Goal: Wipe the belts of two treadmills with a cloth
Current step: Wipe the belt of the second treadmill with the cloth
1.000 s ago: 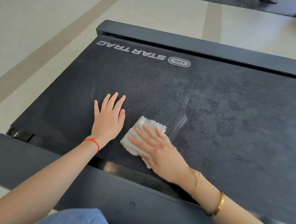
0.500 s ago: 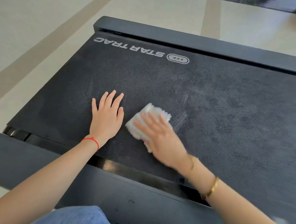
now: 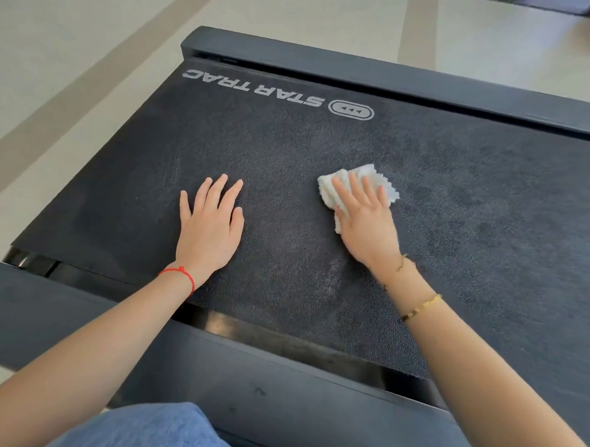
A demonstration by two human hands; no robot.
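Observation:
A black treadmill belt (image 3: 459,197) with a white STAR TRAC logo fills the head view. My right hand (image 3: 365,220) presses a crumpled white cloth (image 3: 333,187) flat onto the belt with straight fingers, right of the belt's middle. My left hand (image 3: 211,225) lies palm down on the belt with its fingers spread, well to the left of the cloth and apart from it. Much of the cloth is hidden under my right hand.
Dark side rails run along the near edge (image 3: 59,317) and the far edge (image 3: 363,69) of the belt. Pale floor (image 3: 74,41) with tan stripes lies to the left and beyond. A blue-clad knee (image 3: 146,431) shows at the bottom.
My right hand has slid the cloth to the right and slightly away across the belt, widening the gap to my left hand. My left hand stays planted.

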